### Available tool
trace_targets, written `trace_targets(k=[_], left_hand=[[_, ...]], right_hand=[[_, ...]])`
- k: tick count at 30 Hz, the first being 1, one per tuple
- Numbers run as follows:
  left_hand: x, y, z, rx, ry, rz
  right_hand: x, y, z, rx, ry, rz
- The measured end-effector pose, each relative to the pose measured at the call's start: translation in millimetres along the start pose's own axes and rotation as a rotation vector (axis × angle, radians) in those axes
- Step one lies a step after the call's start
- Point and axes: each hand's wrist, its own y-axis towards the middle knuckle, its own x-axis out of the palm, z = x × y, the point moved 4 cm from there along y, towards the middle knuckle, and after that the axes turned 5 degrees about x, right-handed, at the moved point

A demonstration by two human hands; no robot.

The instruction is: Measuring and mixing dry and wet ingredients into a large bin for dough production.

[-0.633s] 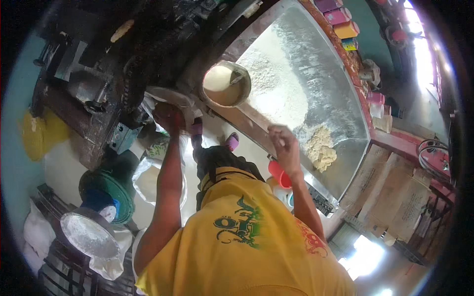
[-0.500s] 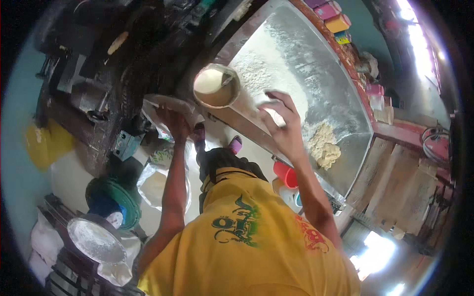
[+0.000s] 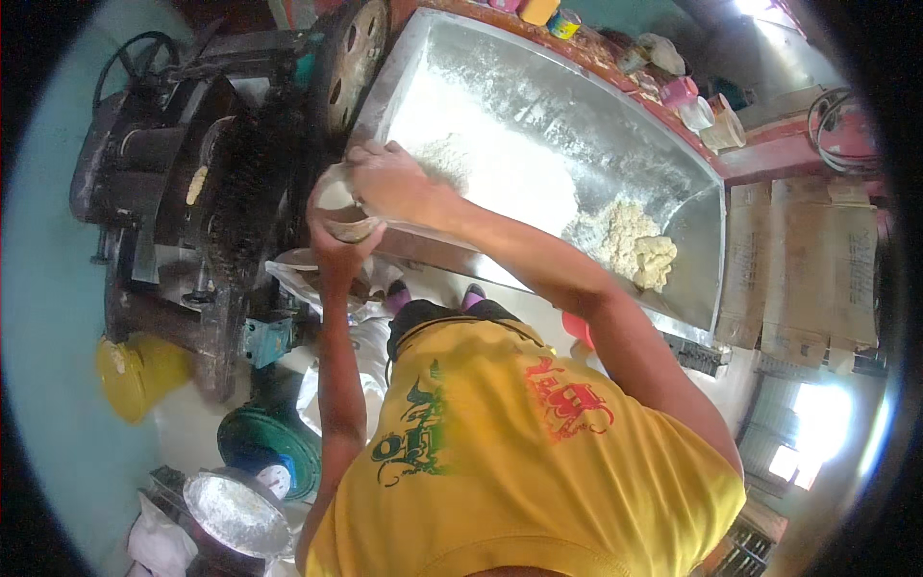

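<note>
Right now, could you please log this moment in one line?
left hand: clasping round pale bucket | right hand: over its rim | rectangular silver metal trough: loose white powder, crumbly pale-yellow dough

In front of you, a metal trough point(image 3: 700, 231) bears loose white powder point(image 3: 524, 178) and crumbly dough point(image 3: 639, 245); your feet point(image 3: 473, 297) stand on the pale floor point(image 3: 435, 283).

Yellow container point(image 3: 144, 373) and brown cardboard point(image 3: 800, 274)
</note>
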Motion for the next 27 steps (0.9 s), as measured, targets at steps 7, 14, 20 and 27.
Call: trace_targets(k=[7, 14, 20, 27], left_hand=[[36, -30, 51, 0.143, 0.279, -0.149], [71, -39, 77, 0.183, 0.346, -0.228], [98, -46, 84, 0.167, 0.363, -0.295], [112, -56, 80, -0.074, 0.578, -0.451]], right_hand=[[-42, -101, 39, 0.359, 0.807, 0.026], [-68, -155, 89, 0.456, 1.0, 0.416], [8, -197, 129, 0.677, 1.27, 0.094], [10, -232, 136, 0.687, 1.164, 0.248]])
